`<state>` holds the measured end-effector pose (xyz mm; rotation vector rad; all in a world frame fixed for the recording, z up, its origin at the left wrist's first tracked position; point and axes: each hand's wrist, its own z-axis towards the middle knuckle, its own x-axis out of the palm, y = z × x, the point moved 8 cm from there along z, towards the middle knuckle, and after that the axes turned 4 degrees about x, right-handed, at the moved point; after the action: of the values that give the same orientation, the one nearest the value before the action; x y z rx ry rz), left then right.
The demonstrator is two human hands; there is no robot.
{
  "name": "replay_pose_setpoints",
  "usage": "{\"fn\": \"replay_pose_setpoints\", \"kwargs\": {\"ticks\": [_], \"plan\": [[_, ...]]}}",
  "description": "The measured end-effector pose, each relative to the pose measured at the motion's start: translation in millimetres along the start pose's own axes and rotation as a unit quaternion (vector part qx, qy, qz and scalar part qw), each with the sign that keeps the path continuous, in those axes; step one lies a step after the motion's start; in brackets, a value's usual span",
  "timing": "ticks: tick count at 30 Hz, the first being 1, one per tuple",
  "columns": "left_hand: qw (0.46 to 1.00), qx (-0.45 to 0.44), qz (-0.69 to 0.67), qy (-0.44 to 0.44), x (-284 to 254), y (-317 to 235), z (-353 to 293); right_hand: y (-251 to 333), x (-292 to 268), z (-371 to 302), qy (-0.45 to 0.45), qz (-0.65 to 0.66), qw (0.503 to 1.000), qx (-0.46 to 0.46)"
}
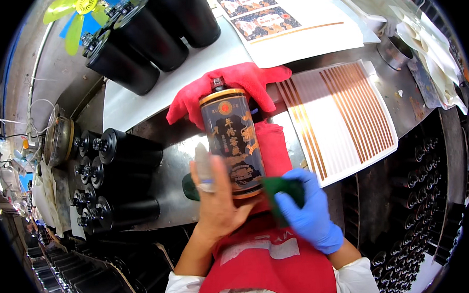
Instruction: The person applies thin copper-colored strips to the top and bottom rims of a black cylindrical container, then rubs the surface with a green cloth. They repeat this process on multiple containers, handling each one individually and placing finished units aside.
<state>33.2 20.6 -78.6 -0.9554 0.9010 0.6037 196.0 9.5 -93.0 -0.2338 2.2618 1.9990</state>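
– What is taken up by the largest surface?
– The metal table [178,162] is crowded at its left by black bottles [128,180], and a white sheet with gold strips [308,104] is laid at its right.
– And between them?
– A red cloth [182,105] is spread there, and the decorated bottle [231,131] is set with its neck against it and its base toward the wearer.
– How are the hands placed?
– By the blue-gloved right hand [313,211], a dark green pad [286,191] is gripped in curled fingers, just beside the bottle's lower right edge. The bare left hand [219,207] is blurred: its fingers are straightened along the bottle's left side, its thumb spread near the base. Whether firm contact is made cannot be told.
– Anything smaller?
– A pale finger cover [203,166] is worn there.
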Motion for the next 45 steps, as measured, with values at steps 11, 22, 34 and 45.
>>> {"fn": "replay_pose_setpoints", "kwargs": {"ticks": [11,22,34,45], "plan": [[0.957,-0.074,-0.279,0.004,25,36,-14,-40,-17,6,-0.048,0.041,0.996,0.070],[0.947,-0.101,-0.304,-0.008,29,31,-10,-38,-1,6,-0.009,-0.007,1.000,0.018],[0.999,0.006,-0.048,0.005,4,0,13,-19,7,6,0.026,0.007,0.999,0.031],[0.992,0.061,0.111,0.013,-5,-28,15,9,11,-9,0.031,-0.017,0.999,-0.032]]}}
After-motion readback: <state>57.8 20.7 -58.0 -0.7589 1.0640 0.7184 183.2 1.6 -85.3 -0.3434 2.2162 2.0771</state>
